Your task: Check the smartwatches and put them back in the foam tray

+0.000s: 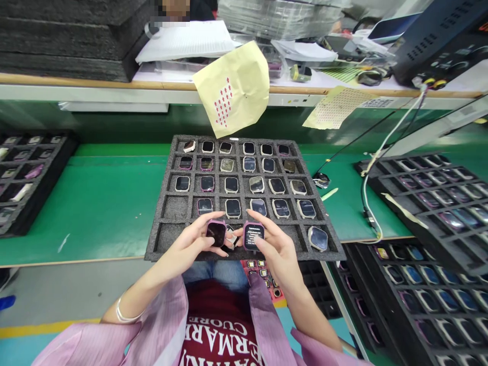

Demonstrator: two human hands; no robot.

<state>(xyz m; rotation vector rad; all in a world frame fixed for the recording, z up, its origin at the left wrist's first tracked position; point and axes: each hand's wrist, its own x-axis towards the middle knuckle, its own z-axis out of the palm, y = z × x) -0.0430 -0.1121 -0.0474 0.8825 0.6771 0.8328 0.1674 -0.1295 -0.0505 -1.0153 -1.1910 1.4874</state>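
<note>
My left hand (192, 236) pinches a purple smartwatch body (215, 231) whose screen is dark. Closed around a second purple smartwatch body (250, 233) is my right hand (277, 243); small white text glows on that screen. Both are held over the near row of a black foam tray (162, 218). Strapless watch bodies in silver and purple cases fill most of its pockets. Between my hands a pale watch body (232, 239) shows in part, mostly covered by fingers. One silver watch body (317, 239) sits in the near right pocket.
More foam trays of watches stand at the left (57, 178) and right (430, 193). A white cable (366, 193) hangs to the green bench (110, 203) on the right. Yellow paper (236, 86) droops from the cluttered shelf, where a dark instrument (442, 46) stands.
</note>
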